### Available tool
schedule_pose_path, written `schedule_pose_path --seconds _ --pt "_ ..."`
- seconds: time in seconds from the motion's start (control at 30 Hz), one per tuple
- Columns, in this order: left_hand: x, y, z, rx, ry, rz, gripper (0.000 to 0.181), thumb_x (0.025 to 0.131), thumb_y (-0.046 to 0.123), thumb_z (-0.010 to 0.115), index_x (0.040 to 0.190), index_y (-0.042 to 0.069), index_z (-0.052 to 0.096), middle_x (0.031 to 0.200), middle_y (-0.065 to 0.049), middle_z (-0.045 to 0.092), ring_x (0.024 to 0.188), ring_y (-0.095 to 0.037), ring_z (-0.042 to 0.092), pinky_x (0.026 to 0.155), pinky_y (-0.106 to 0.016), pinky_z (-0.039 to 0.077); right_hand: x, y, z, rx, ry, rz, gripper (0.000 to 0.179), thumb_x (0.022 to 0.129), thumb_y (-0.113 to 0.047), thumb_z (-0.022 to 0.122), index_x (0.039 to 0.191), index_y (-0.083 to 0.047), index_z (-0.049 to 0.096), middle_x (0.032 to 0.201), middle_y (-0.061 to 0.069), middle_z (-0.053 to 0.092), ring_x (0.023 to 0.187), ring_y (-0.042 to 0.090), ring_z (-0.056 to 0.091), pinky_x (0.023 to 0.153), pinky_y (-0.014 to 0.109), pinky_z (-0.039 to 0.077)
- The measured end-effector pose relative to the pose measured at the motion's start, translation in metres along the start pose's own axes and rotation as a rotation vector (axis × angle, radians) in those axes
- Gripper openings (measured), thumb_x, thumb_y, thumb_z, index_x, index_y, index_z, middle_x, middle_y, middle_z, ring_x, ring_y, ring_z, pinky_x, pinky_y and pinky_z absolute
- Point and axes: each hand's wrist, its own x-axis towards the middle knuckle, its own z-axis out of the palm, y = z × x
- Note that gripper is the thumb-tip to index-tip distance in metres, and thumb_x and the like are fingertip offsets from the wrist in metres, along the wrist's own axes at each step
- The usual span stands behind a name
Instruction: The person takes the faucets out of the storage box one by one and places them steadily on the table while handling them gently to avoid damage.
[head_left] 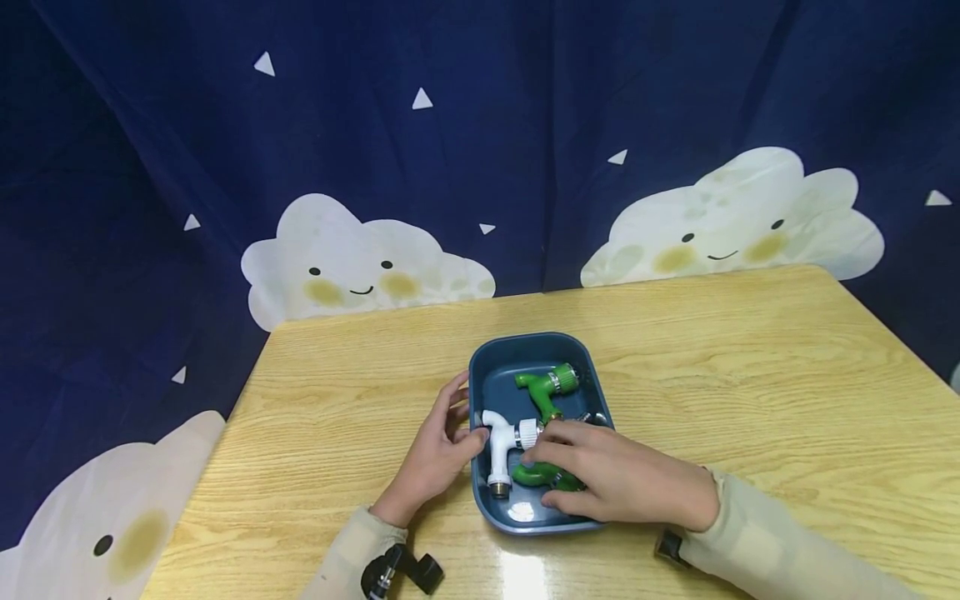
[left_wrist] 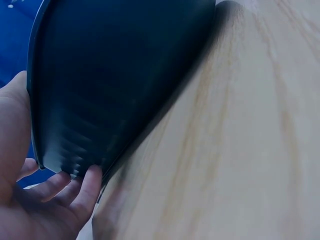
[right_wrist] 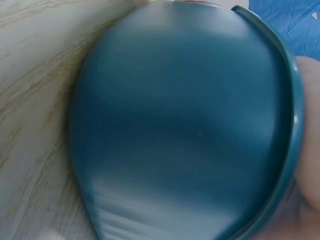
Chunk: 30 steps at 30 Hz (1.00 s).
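A dark blue plastic bin (head_left: 551, 527) sits on the table with water taps inside. My left hand (head_left: 442, 450) grips its left wall, the thumb over the rim; in the left wrist view the fingers (left_wrist: 87, 192) press the outside. My right hand (head_left: 600, 471) reaches over the right wall, fingers and thumb curled about the near green tap (head_left: 534, 475), partly hidden beneath it. A white tap (head_left: 501, 446) lies along the left side, its handle beside the right fingertips. Toward the back lies another green tap (head_left: 540, 392). The right wrist view mostly shows the bin's outer wall (right_wrist: 185, 125).
The light wood table (head_left: 360, 375) extends around the bin on all sides. Behind it hangs a dark blue curtain (head_left: 480, 167) printed with clouds and white triangles. A black wrist device (head_left: 401, 571) is strapped at the left sleeve.
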Motion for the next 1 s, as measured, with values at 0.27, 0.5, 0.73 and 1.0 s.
schedule_pose_path --seconds 0.27,0.5,0.73,1.0 --pt "0.0004 0.0006 -0.0011 -0.006 0.006 -0.004 0.08 0.094 0.009 0.066 0.163 0.024 0.028 0.155 -0.016 0.045 0.142 -0.036 0.053 0.098 -0.024 0.054 0.0023 -0.0012 0.0008 -0.014 -0.029 0.006 0.037 0.098 -0.036 0.07 0.131 -0.019 0.068 0.124 -0.005 0.066 0.113 0.01 0.063 0.096 0.034 0.058" --pt "-0.0002 -0.0003 -0.0009 -0.029 0.001 -0.009 0.08 0.093 0.007 0.066 0.163 0.025 0.029 0.154 -0.016 0.046 0.142 -0.036 0.053 0.097 -0.022 0.054 0.0031 -0.003 0.0022 -0.038 -0.07 0.042 0.04 0.097 -0.038 0.071 0.132 -0.02 0.068 0.127 -0.005 0.065 0.117 0.012 0.063 0.1 0.038 0.056" --pt "-0.0007 0.001 -0.0005 -0.032 0.002 -0.018 0.08 0.094 0.008 0.065 0.162 0.028 0.029 0.155 -0.014 0.046 0.143 -0.034 0.053 0.096 -0.022 0.054 0.0041 -0.0041 0.0017 -0.054 -0.099 0.054 0.042 0.098 -0.04 0.07 0.134 -0.02 0.067 0.13 -0.002 0.065 0.124 0.018 0.063 0.106 0.044 0.055" --pt "-0.0014 0.0036 0.0 -0.02 0.005 -0.035 0.08 0.094 0.01 0.066 0.162 0.032 0.029 0.156 -0.012 0.046 0.143 -0.032 0.052 0.096 -0.018 0.052 0.0083 -0.0047 0.0008 -0.057 -0.136 0.049 0.044 0.096 -0.04 0.072 0.135 -0.02 0.066 0.128 -0.001 0.066 0.124 0.021 0.064 0.11 0.046 0.052"
